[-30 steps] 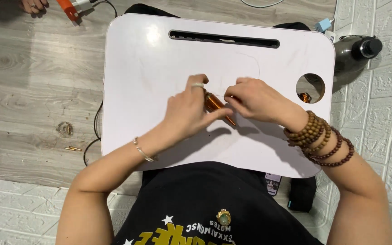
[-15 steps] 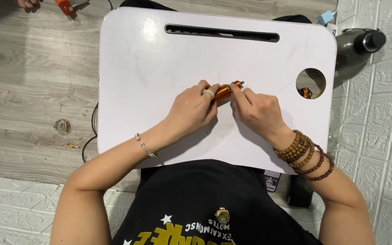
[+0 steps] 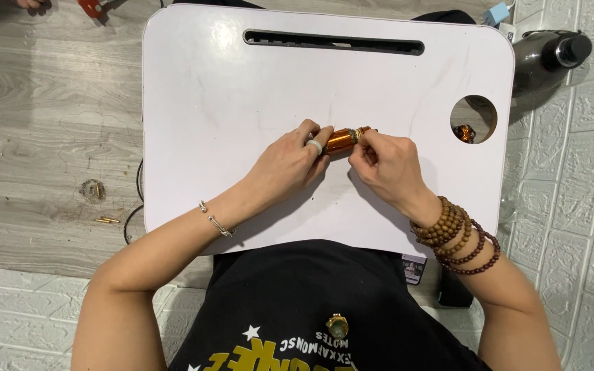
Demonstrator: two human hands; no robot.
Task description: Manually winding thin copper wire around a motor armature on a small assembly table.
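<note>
Seen from above: a white lap table (image 3: 228, 110) with a long slot (image 3: 333, 42) near its far edge and a round hole (image 3: 474, 118) at its right. Over the middle of the tabletop, a small copper-coloured cylinder (image 3: 339, 140), lying roughly level, held between both hands. Left hand (image 3: 287, 165) closed around the cylinder's left end, fingers curled over it, a pale ring on one finger. Right hand (image 3: 388, 165) pinching the cylinder's right end with thumb and fingertips — the tip of the cylinder just showing past them. Whether the cylinder touches the table or hangs just above it, impossible to tell. A thin silver bracelet (image 3: 214, 220) on the left wrist; several strands of wooden beads (image 3: 456, 233) on the right wrist. Beyond the table's right corner, a dark metal bottle (image 3: 551, 58) lying on the pale brick-patterned mat — well apart from the hands. Grey wood-look floor (image 3: 49, 124) to the left, with a few small brass-coloured bits (image 3: 106, 220) on it.
</note>
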